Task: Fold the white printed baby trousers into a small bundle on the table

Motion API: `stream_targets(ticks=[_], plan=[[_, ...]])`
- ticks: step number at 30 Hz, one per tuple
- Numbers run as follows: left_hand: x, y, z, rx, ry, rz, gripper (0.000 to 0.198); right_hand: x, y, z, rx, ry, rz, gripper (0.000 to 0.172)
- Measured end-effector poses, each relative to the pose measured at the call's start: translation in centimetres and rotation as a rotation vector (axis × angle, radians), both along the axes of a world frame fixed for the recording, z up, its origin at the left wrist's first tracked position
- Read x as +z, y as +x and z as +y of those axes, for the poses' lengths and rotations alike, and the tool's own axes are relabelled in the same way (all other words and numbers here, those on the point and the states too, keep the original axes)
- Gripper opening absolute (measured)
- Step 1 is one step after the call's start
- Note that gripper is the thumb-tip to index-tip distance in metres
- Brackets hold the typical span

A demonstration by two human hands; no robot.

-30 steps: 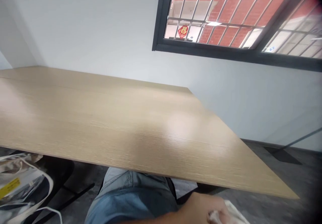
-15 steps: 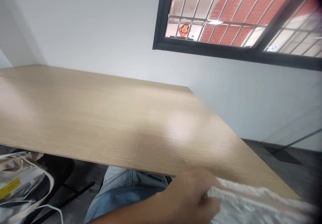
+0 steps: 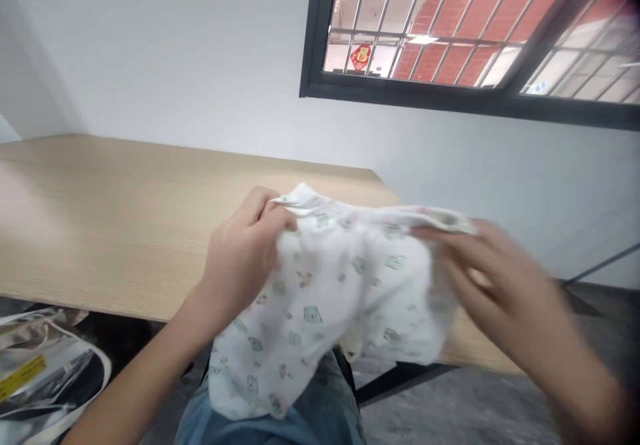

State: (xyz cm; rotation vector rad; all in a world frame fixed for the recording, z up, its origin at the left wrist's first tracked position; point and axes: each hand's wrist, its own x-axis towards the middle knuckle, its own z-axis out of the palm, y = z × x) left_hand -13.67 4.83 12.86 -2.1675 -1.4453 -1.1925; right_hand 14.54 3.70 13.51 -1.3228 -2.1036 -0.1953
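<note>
I am facing a plain white wall (image 3: 175,45), with a dark-framed window (image 3: 410,95) sitting high on the right. Behind its metal bars (image 3: 390,33), red brickwork (image 3: 483,5) and a red diamond-shaped decoration (image 3: 361,57) are showing. A pale wooden worktop (image 3: 125,225) is stretching away to my left, where it is catching a soft glare. Below, grey floor (image 3: 425,411) is showing.

Right fingers (image 3: 463,248) blurred. Cloth (image 3: 320,285) hides part of jeans (image 3: 325,408). Bag (image 3: 20,348) cut off by left edge.
</note>
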Motion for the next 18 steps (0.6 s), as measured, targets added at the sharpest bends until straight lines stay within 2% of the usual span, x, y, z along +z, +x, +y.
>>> stream_targets(ticks=[2, 4, 7, 10, 14, 18], plan=[[-1.5, -0.9, 1.5, 0.167, -0.28, 0.189, 0.035, -1.1, -2.6, 4.0, 0.113, -0.096, -0.097, 0.037], [-3.5, -1.4, 2.9, 0.203, -0.463, 0.325, 0.034, -3.4, -4.5, 7.5, 0.137, -0.216, -0.287, 0.042], [-6.6, -1.6, 4.6, 0.197, -0.581, 0.39, 0.021, -7.1, -6.3, 11.0, 0.112, -0.285, -0.515, 0.042], [-8.7, -1.3, 7.1, 0.244, -0.64, 0.393, 0.018, -9.2, -7.2, 12.9, 0.022, -0.261, -0.616, 0.039], [-9.3, -0.9, 12.0, 0.329, -0.681, 0.362, 0.034, -9.3, -7.7, 16.1, -0.085, -0.253, -0.603, 0.042], [-9.1, -0.4, 16.5, 0.385, -0.731, 0.308, 0.037, -9.5, -7.8, 20.1, -0.193, -0.308, -0.534, 0.044]])
